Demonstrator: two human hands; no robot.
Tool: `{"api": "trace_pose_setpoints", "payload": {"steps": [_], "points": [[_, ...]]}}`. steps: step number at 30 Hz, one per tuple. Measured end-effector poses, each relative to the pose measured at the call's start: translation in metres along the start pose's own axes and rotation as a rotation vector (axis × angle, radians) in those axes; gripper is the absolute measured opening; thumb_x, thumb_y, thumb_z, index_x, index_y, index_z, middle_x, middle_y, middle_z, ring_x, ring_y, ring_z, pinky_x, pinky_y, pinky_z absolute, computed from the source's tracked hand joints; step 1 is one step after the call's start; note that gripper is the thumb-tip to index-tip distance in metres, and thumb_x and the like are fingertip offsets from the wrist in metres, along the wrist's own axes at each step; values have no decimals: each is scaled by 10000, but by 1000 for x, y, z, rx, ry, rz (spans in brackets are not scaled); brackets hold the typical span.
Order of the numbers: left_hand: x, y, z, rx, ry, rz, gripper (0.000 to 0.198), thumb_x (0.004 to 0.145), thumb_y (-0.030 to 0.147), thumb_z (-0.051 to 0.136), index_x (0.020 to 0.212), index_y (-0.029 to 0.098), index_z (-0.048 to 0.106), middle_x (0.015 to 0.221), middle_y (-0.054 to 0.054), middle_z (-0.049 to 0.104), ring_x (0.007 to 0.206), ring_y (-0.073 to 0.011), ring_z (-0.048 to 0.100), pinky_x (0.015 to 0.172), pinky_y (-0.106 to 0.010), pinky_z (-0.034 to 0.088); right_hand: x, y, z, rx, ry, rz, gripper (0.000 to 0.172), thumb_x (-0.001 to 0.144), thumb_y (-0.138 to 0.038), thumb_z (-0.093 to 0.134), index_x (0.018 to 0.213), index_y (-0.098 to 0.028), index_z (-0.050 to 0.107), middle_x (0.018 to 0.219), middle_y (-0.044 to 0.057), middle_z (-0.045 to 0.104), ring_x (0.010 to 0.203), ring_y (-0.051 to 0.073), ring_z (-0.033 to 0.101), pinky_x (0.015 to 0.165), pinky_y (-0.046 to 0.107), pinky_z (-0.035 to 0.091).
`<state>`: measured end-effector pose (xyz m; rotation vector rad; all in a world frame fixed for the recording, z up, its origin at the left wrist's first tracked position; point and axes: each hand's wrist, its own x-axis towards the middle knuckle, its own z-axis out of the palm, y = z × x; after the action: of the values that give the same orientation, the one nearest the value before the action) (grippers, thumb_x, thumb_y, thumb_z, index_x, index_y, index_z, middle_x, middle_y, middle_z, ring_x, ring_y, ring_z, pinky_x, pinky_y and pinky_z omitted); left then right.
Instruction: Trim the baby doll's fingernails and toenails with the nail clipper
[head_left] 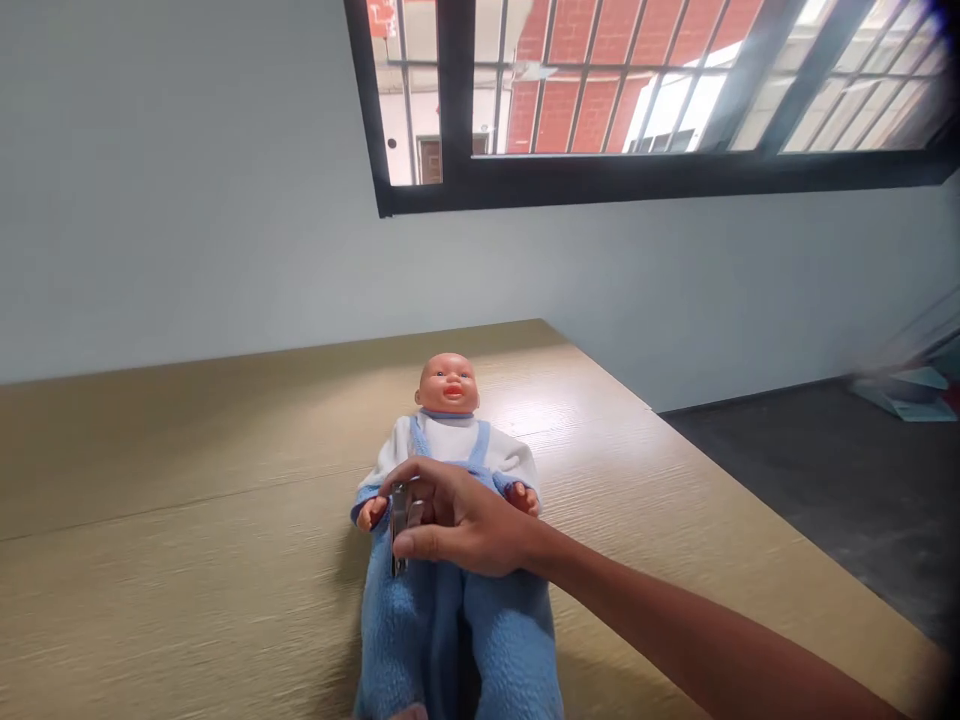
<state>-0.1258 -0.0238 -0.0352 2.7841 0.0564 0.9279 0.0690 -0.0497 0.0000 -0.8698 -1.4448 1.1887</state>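
A baby doll (450, 390) in a white top and fuzzy blue overalls lies on its back on the table, its head pointing away from me. My right hand (465, 515) is over the doll's belly, with thumb and fingers closed around a silvery nail clipper (399, 530). The clipper stands close beside the doll's small hand (371, 513) on the left side of the picture; whether they touch is hard to see. At the bottom edge, over the doll's leg, a sliver of skin shows, seemingly my left hand (409, 712); its fingers are almost wholly out of frame.
The light wood table (187, 580) has a seam across it and ends at a slanting edge on the right. Behind it rises a pale wall (187, 200) with a dark-framed, barred window (600, 170). Dark floor (757, 470) and a blurred pale object (907, 393) lie to the right.
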Motion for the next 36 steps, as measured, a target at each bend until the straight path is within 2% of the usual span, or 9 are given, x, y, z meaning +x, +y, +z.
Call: {"api": "trace_pose_setpoints", "payload": {"steps": [3, 5, 9, 11, 14, 17, 23, 28, 36], "points": [[57, -30, 23, -93, -31, -78, 326, 989, 386, 600, 1249, 189, 608, 1261, -101, 627, 1074, -229, 645, 899, -433, 593, -3, 4, 0, 8, -63, 33, 362, 822, -267, 762, 1128, -212, 577, 894, -24, 610, 697, 74, 571, 605, 186, 489], [99, -51, 38, -110, -25, -122, 200, 953, 376, 639, 1143, 435, 659, 1190, 0, 665, 1070, -260, 651, 821, -442, 629, -3, 1, -1, -4, -105, 51, 405, 823, -285, 773, 1168, -215, 574, 824, -46, 588, 664, 75, 569, 588, 184, 484], [163, -91, 51, -81, -11, -185, 297, 990, 361, 602, 1236, 197, 625, 1282, -98, 631, 1096, -235, 648, 898, -426, 605, -3, -6, -4, -91, -163, 54, 448, 822, -402, 784, 1165, -211, 568, 792, -46, 579, 664, 88, 581, 599, 191, 501], [176, -102, 46, -56, -2, -216, 290, 1021, 273, 450, 1144, 293, 712, 1236, 51, 671, 1143, -305, 668, 803, -466, 605, -4, -9, -6, -94, -184, 76, 444, 822, -440, 773, 1145, -214, 565, 805, -37, 574, 684, 96, 576, 610, 199, 507], [160, -96, 25, -27, 24, -262, 541, 1068, 279, 168, 1166, 236, 699, 1210, 56, 660, 1169, -291, 652, 842, -461, 586, -7, -12, -7, 13, -219, 151, 443, 799, -432, 782, 1116, -225, 553, 872, -22, 572, 704, 91, 558, 626, 207, 497], [103, -64, -4, -9, 65, -300, 374, 983, 407, 602, 1272, 169, 590, 1259, -109, 625, 1081, -242, 640, 876, -458, 601, -11, -13, -6, 127, -155, 182, 426, 780, -372, 799, 1100, -224, 560, 1005, 16, 615, 711, 78, 562, 639, 211, 492], [4, -28, -23, -13, 94, -464, 321, 917, 184, 545, 1225, 265, 578, 1130, -72, 647, 951, -212, 696, 750, -317, 644, -10, -5, -4, 75, 232, 70, 392, 877, -369, 705, 1162, -251, 464, 931, -17, 614, 611, 64, 587, 602, 217, 511], [21, -52, -11, -224, -82, -555, 307, 859, 160, 580, 1156, 235, 596, 1139, -68, 629, 916, -184, 674, 780, -294, 607, -8, -1, -4, -67, 335, 12, 344, 887, -350, 659, 1169, -235, 500, 983, 12, 618, 672, 96, 663, 652, 258, 575], [58, -64, -25, -367, 0, -680, 138, 747, 140, 619, 848, 197, 693, 758, 17, 638, 592, -107, 581, 531, -190, 475, -17, -13, -19, -765, 345, -107, 499, 837, -231, 727, 1309, -259, 568, 857, 10, 669, 763, 176, 648, 756, 358, 560]]}}
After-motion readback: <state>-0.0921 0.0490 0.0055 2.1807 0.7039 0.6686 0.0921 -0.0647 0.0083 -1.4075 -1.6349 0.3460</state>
